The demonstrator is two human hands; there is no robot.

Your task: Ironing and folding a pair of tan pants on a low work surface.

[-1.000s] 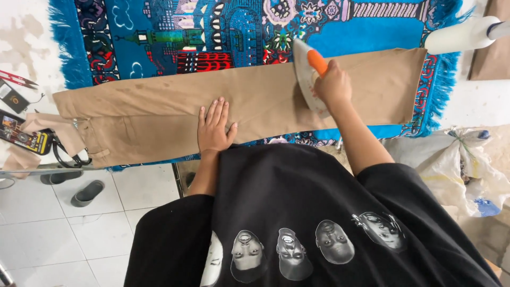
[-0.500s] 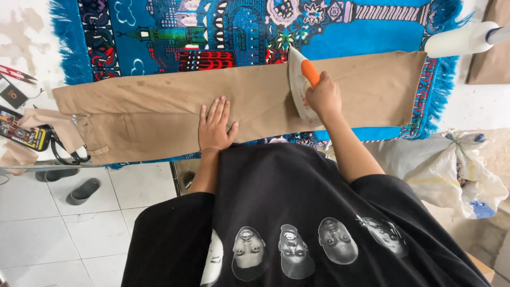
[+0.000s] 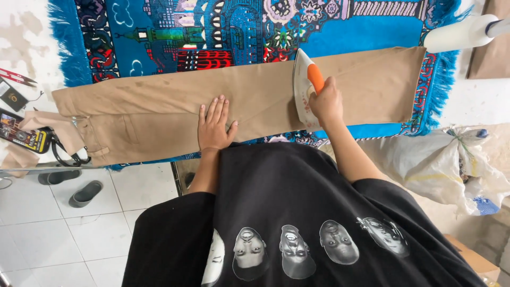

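Tan trousers (image 3: 159,106) lie flat and folded lengthwise across a blue patterned rug (image 3: 175,32) on the table. My left hand (image 3: 215,125) presses flat on the cloth near its middle, fingers spread. My right hand (image 3: 326,101) grips the orange handle of a white clothes iron (image 3: 303,85), whose soleplate rests on the trouser leg, tip pointing away from me. The two hands are about one hand's width apart.
A phone (image 3: 21,135) and black cable lie at the table's left edge, small red scissors (image 3: 18,77) farther back. A white spray bottle (image 3: 462,32) lies at the back right. Grey sandals (image 3: 85,192) rest on the tiled floor, a white sack (image 3: 446,165) at right.
My right hand has slid the iron leftward along the trouser leg, closer to my left hand. The left hand has stayed pressed in the same spot.
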